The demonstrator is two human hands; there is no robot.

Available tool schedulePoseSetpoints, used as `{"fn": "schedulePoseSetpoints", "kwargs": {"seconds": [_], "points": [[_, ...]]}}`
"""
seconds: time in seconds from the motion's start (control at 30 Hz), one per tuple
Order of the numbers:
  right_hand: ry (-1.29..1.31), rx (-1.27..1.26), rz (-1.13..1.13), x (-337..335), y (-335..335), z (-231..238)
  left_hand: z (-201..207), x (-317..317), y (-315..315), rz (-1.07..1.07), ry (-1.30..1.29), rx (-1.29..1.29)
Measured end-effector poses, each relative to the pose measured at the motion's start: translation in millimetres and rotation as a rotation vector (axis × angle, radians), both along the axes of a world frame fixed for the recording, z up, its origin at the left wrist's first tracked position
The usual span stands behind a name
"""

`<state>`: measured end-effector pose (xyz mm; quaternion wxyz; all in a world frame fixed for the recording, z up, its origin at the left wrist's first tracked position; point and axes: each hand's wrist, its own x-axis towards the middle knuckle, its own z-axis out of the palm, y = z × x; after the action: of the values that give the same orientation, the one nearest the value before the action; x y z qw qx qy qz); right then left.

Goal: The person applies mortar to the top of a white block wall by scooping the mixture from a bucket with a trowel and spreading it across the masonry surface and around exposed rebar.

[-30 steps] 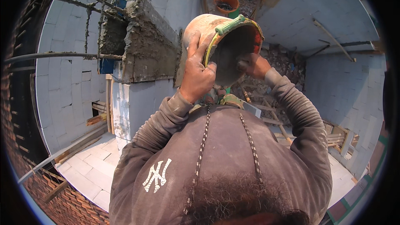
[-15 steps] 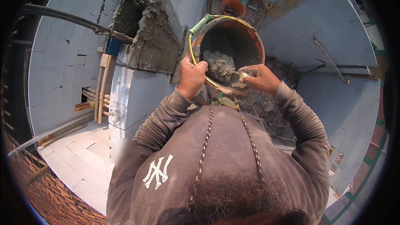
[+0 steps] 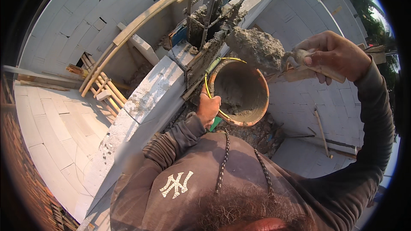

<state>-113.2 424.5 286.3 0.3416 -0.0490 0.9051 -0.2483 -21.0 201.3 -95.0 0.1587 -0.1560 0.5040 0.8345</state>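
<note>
Your right hand (image 3: 336,55), clamped on the trowel (image 3: 304,60), had just raised it from the bucket (image 3: 264,98) — mortar (image 3: 257,45) heaped near the rebar (image 3: 211,8), so this scoop looked finished — while your left hand (image 3: 208,109) gripped the bucket's edge.

Bare hands, two: one left hand (image 3: 208,108), one right hand (image 3: 338,55). Buckets, one (image 3: 266,92), with one yellow bail (image 3: 207,86) and one green grip (image 3: 212,66). Trowels, one (image 3: 302,57). Visible mortar masses, two: one trowel load (image 3: 257,45), one bucket batch (image 3: 233,96). Drawcords, two (image 3: 224,158). White emblems, one (image 3: 176,184). Upright steel bars (image 3: 209,15) number at least three; long bamboo poles (image 3: 150,15), at least two. The stacked shorter poles (image 3: 112,96) overlap too much to count.
</note>
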Motion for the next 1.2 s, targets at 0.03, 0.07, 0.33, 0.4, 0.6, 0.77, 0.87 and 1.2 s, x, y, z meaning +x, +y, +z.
{"fn": "schedulePoseSetpoints", "kwargs": {"seconds": [0.03,0.07,0.33,0.4,0.6,0.77,0.87,1.2], "points": [[0.010,0.070,0.079,-24,-11,6,8,-2,-1,-0.019,-0.037,-0.026],[-0.019,0.058,0.081,-43,-26,10,2,-1,0,-0.003,-0.035,-0.023],[0.066,0.263,0.219,-63,-69,32,-18,-1,8,0.080,0.089,-0.004],[0.125,0.086,0.165,-37,-25,10,-6,-1,6,0.084,0.066,0.014],[0.030,-0.324,-0.371,103,67,-118,-16,-9,11,-0.084,0.004,0.009],[0.626,0.290,-0.222,163,66,-303,16,-22,31,-0.257,0.398,-0.317],[0.746,0.393,-0.246,177,59,-371,44,-27,51,-0.409,0.660,-0.414],[0.467,0.571,-0.396,162,111,-284,72,-43,101,-0.632,1.014,-0.493]]}}
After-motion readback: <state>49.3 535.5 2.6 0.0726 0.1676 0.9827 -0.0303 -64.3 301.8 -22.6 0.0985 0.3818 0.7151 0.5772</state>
